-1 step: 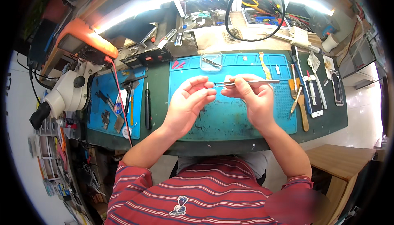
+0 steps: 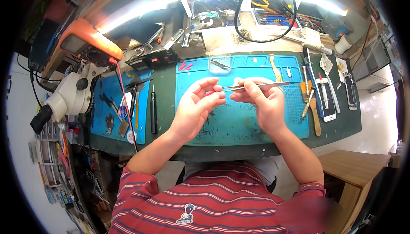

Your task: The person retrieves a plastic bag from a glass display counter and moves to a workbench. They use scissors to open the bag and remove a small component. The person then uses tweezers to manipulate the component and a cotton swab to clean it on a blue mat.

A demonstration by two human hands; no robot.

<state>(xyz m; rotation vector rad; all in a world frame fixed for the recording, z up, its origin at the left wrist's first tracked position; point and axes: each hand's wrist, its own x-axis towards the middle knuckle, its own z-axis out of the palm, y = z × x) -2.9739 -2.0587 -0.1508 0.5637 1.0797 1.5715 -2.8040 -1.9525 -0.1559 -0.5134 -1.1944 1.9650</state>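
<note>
Over the middle of the blue work mat [image 2: 239,127], both my hands are raised close together. My right hand [image 2: 270,108] pinches a pair of metal tweezers [image 2: 278,83], held almost level with the tips pointing left. Those tips reach the fingertips of my left hand [image 2: 192,108]. The left thumb and fingers are curled together around something small; a reddish bit shows between them, too small to name. Behind the hands, a clear plastic box [image 2: 220,64] with a dark piece inside sits on the mat's upper edge. Small pink pieces [image 2: 185,66] lie left of it.
A black screwdriver [image 2: 153,112] lies left of the mat, near a smaller blue mat [image 2: 100,121] with tools. An orange multimeter [image 2: 87,44] and a white microscope part [image 2: 70,97] stand at left. On the right are a brush [image 2: 315,114], a white phone [image 2: 329,113] and a syringe [image 2: 324,95].
The tweezers and both hands have shifted very slightly; the hold is the same.
</note>
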